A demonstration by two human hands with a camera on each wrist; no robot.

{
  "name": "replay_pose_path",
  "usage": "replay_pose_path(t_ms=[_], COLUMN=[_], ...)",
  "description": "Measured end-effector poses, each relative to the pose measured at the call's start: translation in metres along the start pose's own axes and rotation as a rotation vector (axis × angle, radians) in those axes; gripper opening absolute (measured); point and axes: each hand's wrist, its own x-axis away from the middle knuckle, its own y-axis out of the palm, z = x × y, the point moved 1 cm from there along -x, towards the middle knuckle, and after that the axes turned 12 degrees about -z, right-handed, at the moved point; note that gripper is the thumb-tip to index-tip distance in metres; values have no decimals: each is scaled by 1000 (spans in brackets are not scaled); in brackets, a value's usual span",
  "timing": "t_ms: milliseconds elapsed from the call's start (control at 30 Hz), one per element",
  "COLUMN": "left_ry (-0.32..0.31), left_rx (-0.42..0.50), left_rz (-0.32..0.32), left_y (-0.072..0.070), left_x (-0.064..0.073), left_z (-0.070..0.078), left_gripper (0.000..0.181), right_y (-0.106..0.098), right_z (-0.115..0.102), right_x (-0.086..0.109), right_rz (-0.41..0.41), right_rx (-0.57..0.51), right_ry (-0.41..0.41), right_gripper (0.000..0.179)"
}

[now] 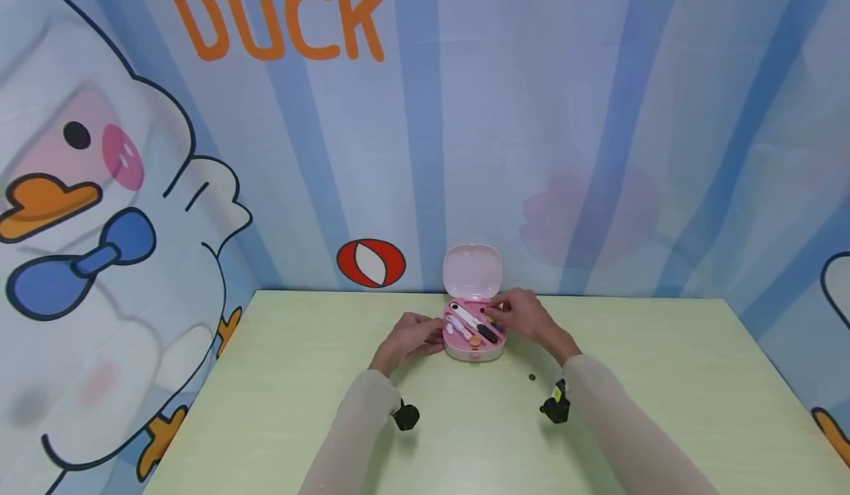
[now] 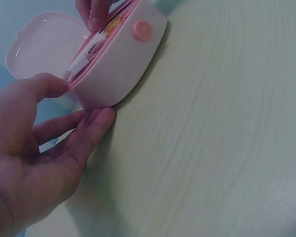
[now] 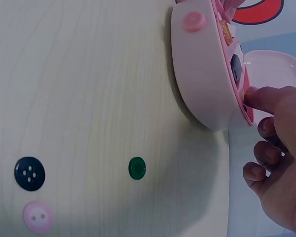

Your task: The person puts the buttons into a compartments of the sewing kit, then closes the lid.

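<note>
A pink and white sewing box point(image 1: 474, 352) stands with its lid point(image 1: 473, 268) raised, near the table's back edge. My left hand point(image 1: 410, 338) holds its left side, thumb point(image 2: 52, 86) on the rim and fingers low against the wall. My right hand point(image 1: 527, 313) reaches over the right side, its fingertips down in a compartment beside small buttons. Whether those fingertips pinch something, I cannot tell. Inside the box lie a white stick-like tool point(image 1: 465, 316), a black-ended piece point(image 1: 488, 333) and a small orange item point(image 1: 474, 341).
On the table point(image 1: 305, 406), right of the box, lie a green button point(image 3: 137, 168), a black four-hole button point(image 3: 29, 174) and a pink-rimmed button point(image 3: 38, 217). Behind the table hangs a blue striped cloth point(image 1: 478, 111) printed with a duck.
</note>
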Motion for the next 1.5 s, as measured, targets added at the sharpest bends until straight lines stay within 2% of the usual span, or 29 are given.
replay_pose_path(t_ms=[300, 433, 567, 733, 967, 1200, 1500], left_ry=[-9, 2, 4, 5, -1, -4, -8], left_rx=[9, 17, 15, 18, 7, -17, -4], left_rz=[-6, -15, -16, -19, -19, 0, -14], left_y=[2, 1, 0, -1, 1, 0, 0], left_x=[0, 1, 1, 2, 2, 1, 1], left_z=[0, 1, 1, 2, 3, 1, 1], left_gripper=[33, 34, 36, 37, 38, 38, 40], right_y=[-2, -7, -12, -16, -17, -12, -2], right_z=[0, -2, -1, 4, 15, 25, 31], right_x=[3, 9, 19, 35, 66, 95, 133], right_rz=[31, 54, 68, 82, 89, 22, -25], right_rx=[13, 27, 47, 89, 149, 172, 148], right_ry=[52, 40, -6, -57, -122, -147, -150], right_gripper=[21, 22, 22, 18, 21, 21, 18])
